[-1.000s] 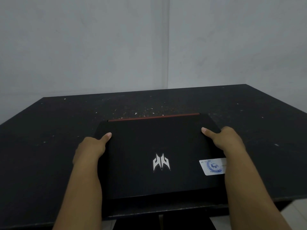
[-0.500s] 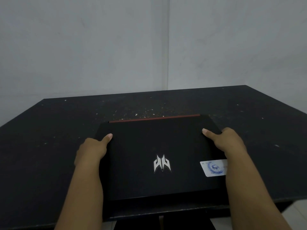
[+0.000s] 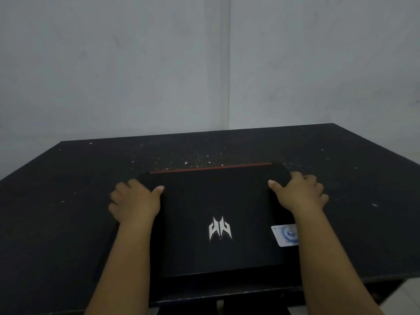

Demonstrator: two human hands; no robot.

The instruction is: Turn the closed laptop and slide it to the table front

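While the closed laptop lies flat in the lower middle of the frame, near the front edge of the black table, both hands now look different from half a second ago. Earlier each hand was wrapped around a side edge of the lid with only the thumb on top; now the fingers are spread and lifted clear, blurred by motion.

The left hand sits at the left edge of the lid, just left of centre frame. Its fingers are splayed open over the table beside the laptop, and only the thumb tip seems to touch the lid. The right hand is at the lid's upper right corner, fingers likewise fanned open, thumb pointing inward on the lid. Neither hand grips anything.

The laptop itself has barely shifted in the frame. Its red strip runs along the far edge, toward the wall. A silver logo marks the middle of the lid, and a white and blue sticker sits at the lid's right side, partly covered by the right forearm. Pale specks dot the tabletop behind the laptop.
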